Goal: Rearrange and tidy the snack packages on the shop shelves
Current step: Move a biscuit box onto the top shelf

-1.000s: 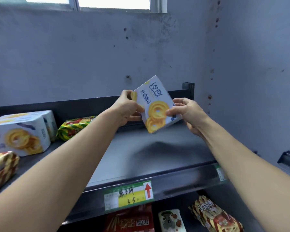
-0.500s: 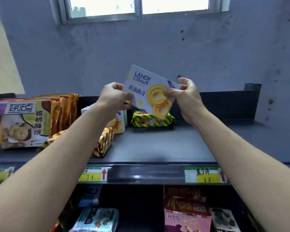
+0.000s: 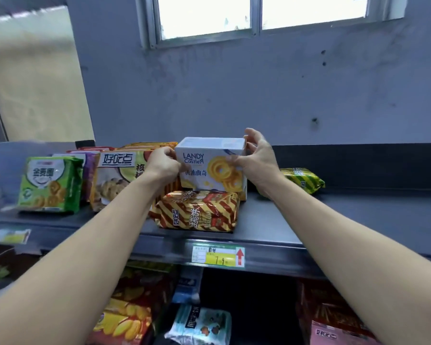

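Note:
A white Landy Castle butter cookie box stands upright on the dark shelf, behind a gold-and-red striped snack bag. My left hand pinches the box's left edge. My right hand holds its right end, thumb on the front and fingers curled over the top corner. Whether the box rests on another box underneath is hidden by the striped bag.
Left of the box stand a tan biscuit pack and a green biscuit pack. A green-yellow striped bag lies at the back right. A price tag sits on the shelf lip. More snacks fill the lower shelf.
Both hands carried the tilted cookie box leftward, turned it level and lowered it onto the shelf behind the striped bag. The view swung left, showing more packs.

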